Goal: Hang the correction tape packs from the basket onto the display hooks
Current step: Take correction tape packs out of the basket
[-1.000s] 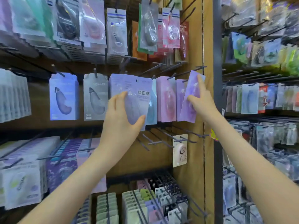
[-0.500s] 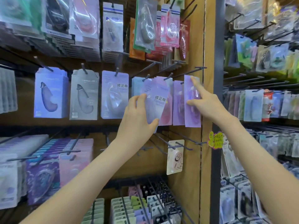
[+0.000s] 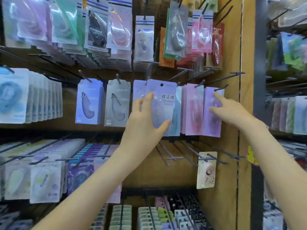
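Your left hand [image 3: 146,120] holds the lavender pack [image 3: 166,110], thumb curled under its lower edge and fingers spread up its left side, so the punched hole [image 3: 161,84] at the top is in plain sight. The pack sits in front of the middle row, overlapping the hung packs behind it, and the hole is not yet on any hook. The basket is out of view.

Your right hand [image 3: 230,112] is wide, with the fingers straight. Its fingertips rest on the purple pack [image 3: 211,127] that hangs from the rightmost hook [image 3: 221,88] of that row, and it grips nothing.

Pick your hook first. A hook tip [image 3: 178,83] shows just right of the pack's top corner and looks the likeliest target, though I cannot tell for sure. Bring the hole level with the tip and hold the pack square to it rather than tilted. Then slide it straight back toward the far board.

Your grip is low, so the top may flop; fingers placed higher would steady the hole. Use the free right hand to press neighbouring packs aside if they crowd the tip. Don't force it, because the card round the hole will probably tear easily.
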Tool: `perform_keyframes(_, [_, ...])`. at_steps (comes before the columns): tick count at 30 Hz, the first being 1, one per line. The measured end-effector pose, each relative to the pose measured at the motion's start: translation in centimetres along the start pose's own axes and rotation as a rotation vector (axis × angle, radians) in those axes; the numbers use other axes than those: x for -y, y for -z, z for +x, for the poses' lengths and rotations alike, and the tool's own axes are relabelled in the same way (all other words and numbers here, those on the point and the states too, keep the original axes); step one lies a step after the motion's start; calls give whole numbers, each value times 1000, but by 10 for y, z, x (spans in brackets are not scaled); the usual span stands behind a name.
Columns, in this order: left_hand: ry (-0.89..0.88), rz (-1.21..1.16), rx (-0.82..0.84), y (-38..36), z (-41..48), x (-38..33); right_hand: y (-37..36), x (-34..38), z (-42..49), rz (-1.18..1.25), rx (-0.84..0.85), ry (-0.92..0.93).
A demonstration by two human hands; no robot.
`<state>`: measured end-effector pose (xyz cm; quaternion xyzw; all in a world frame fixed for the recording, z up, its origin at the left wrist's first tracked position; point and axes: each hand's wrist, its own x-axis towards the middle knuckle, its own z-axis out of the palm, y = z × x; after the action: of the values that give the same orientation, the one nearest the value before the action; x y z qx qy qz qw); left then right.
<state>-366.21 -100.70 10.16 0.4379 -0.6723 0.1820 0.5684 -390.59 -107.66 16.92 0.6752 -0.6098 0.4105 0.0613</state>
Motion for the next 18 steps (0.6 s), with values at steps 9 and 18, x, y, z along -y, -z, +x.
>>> perform_keyframes(9, [18, 106, -57, 15, 21, 26, -44, 89, -49, 396, -497, 459])
perform_keyframes(18, [-93, 142, -58, 9, 32, 45, -74, 133, -43, 711, -108, 508])
